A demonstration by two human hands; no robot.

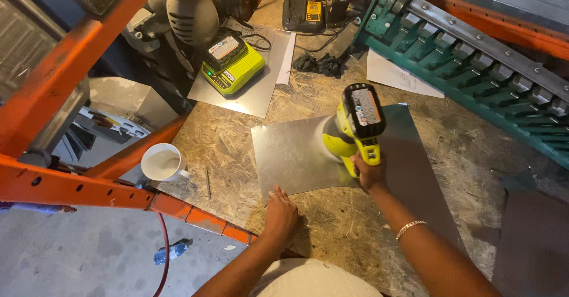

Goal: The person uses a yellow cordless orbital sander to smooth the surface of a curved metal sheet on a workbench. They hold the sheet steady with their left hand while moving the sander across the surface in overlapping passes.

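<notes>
Under the right hand [368, 174] lies a flat, shiny metal sheet [296, 158] on a rough bench [237, 137] made of pressed wood chips. That hand's grip is closed tight around the handle of a yellow-green power tool [354, 128] with a dark battery pack on top. The tool stands up from the sheet, its round head pressed down onto the metal, and its long side runs from the hand away toward the far end of the bench. Just left of it, the left hand [280, 214] rests flat with fingers together on the near edge of the sheet. Far to the left of that hand sits a white cup [161, 163]. Farther off sits a yellow-green battery charger [233, 64].
</notes>
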